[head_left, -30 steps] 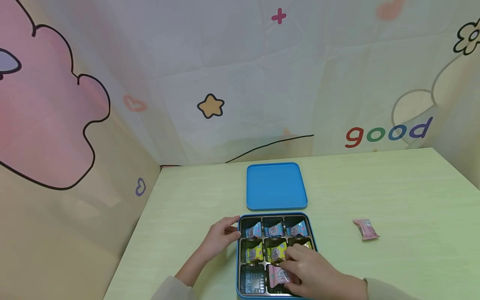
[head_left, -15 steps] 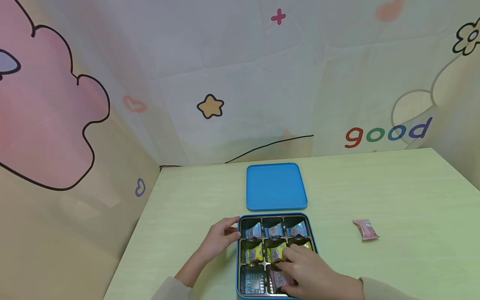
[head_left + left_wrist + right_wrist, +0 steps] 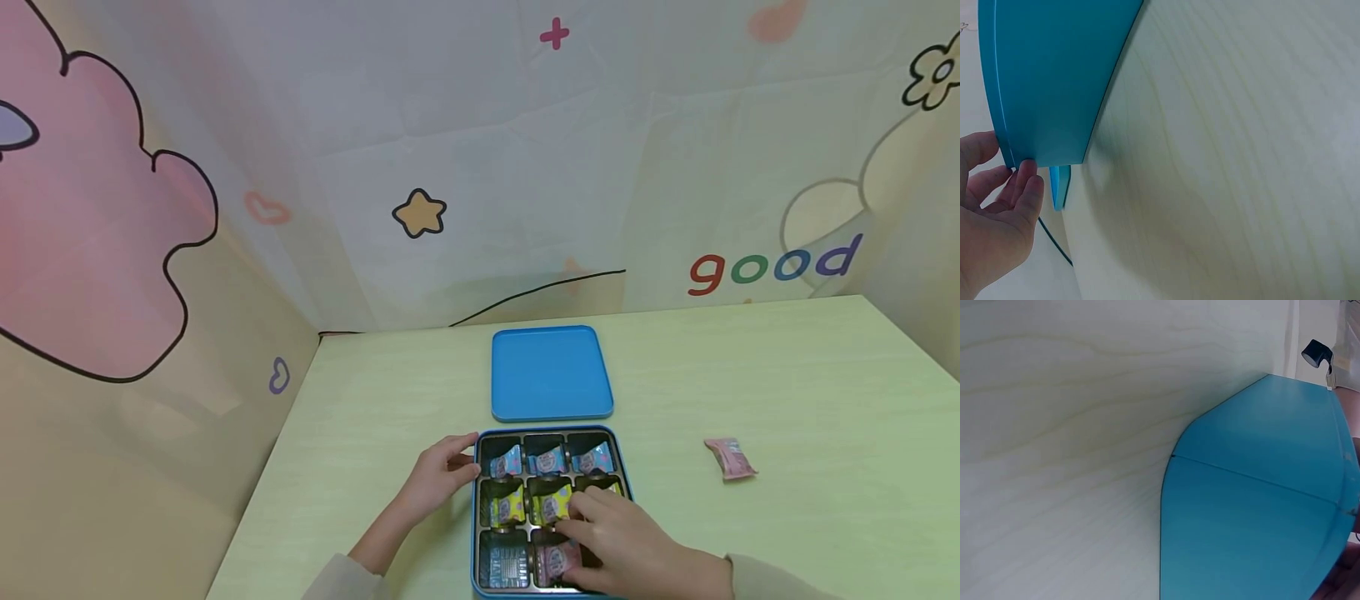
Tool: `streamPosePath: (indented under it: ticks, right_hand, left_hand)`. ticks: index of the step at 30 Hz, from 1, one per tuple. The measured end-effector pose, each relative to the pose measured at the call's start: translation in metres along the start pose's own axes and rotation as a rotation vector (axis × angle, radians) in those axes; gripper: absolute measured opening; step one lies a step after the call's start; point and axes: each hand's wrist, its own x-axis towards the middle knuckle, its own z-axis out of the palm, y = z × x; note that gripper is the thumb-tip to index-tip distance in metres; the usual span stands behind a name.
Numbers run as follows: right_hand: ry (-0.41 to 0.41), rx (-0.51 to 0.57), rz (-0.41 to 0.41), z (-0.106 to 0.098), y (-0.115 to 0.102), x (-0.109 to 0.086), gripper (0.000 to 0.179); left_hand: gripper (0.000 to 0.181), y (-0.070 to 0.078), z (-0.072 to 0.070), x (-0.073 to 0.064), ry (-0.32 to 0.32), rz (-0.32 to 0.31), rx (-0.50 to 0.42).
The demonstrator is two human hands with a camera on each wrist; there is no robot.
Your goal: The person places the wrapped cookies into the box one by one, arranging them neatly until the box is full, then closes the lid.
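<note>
A blue tin (image 3: 476, 533) with a dark divided tray lies at the front of the table. Blue-wrapped candies (image 3: 547, 460) fill its back row and yellow-wrapped candies (image 3: 508, 506) the middle row, the right one partly hidden. My left hand (image 3: 442, 475) touches the tin's back left corner with its fingertips; in the left wrist view they meet the outer wall (image 3: 1054, 94). In the front middle compartment sits a pink-wrapped candy (image 3: 555, 562), with my right hand's (image 3: 630, 542) thumb and forefinger around its right part. That hand hides the front right compartment.
The flat blue lid (image 3: 552, 372) lies behind the tin. Another pink candy (image 3: 731, 458) lies on the table to the right. The front left compartment (image 3: 504, 562) shows only its patterned bottom. A printed cloth (image 3: 480, 167) hangs behind the table.
The pink candy has gone lower into the front middle compartment, with my right hand at it. My left hand has stayed at the tin's corner.
</note>
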Motion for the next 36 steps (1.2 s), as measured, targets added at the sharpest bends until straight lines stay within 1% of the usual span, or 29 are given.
streamPosePath:
  ticks: [5,11,16,22,32,36]
  right_hand:
    - [0.065,-0.013,-0.016,0.002,0.002,-0.001,0.029]
    - [0.151,0.003,-0.018,0.003,0.007,-0.002,0.022]
    - [0.219,0.0,-0.024,0.001,0.012,-0.003,0.021]
    - [0.224,-0.021,0.025,-0.003,0.018,-0.005,0.021]
    - [0.242,-0.086,0.045,-0.008,0.029,-0.009,0.029]
    - [0.234,-0.108,0.068,-0.008,0.034,-0.011,0.032]
  left_hand:
    - [0.048,0.0,0.0,0.001,0.001,-0.003,0.012]
    - [0.048,-0.002,0.001,0.002,0.001,-0.002,0.024]
    - [0.048,-0.001,0.0,0.001,0.0,-0.008,0.022]
    - [0.047,-0.001,0.0,0.002,0.0,-0.006,0.021]
    - [0.047,-0.001,0.001,0.001,0.001,-0.012,0.022]
    - [0.046,-0.001,0.0,0.001,0.003,-0.01,0.026]
